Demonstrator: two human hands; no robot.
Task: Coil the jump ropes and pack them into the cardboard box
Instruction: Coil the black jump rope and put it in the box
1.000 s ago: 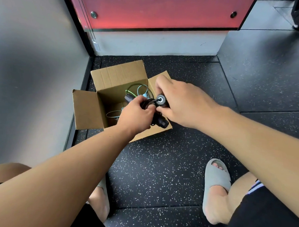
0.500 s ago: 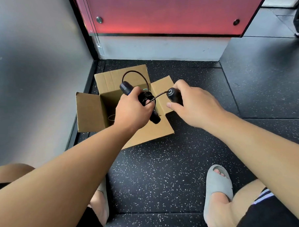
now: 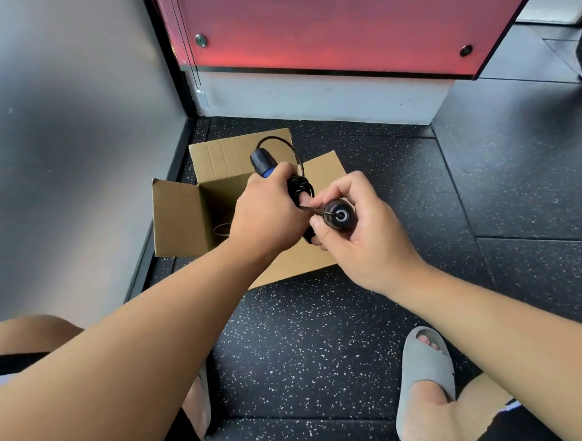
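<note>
Left hand (image 3: 269,218) grips one handle (image 3: 263,161), cord (image 3: 300,186) wound round it. Right hand (image 3: 367,237) curls round the second handle (image 3: 341,215), close beside the left. Both are held above the open box (image 3: 178,222). Winding looks nearly complete, but this rope is not yet packed. Another cord loop (image 3: 220,228) lies inside the box.

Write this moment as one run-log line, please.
left hand: grips first handle | right hand: holds second handle | rope: wound round first handle | cardboard box: open
</note>
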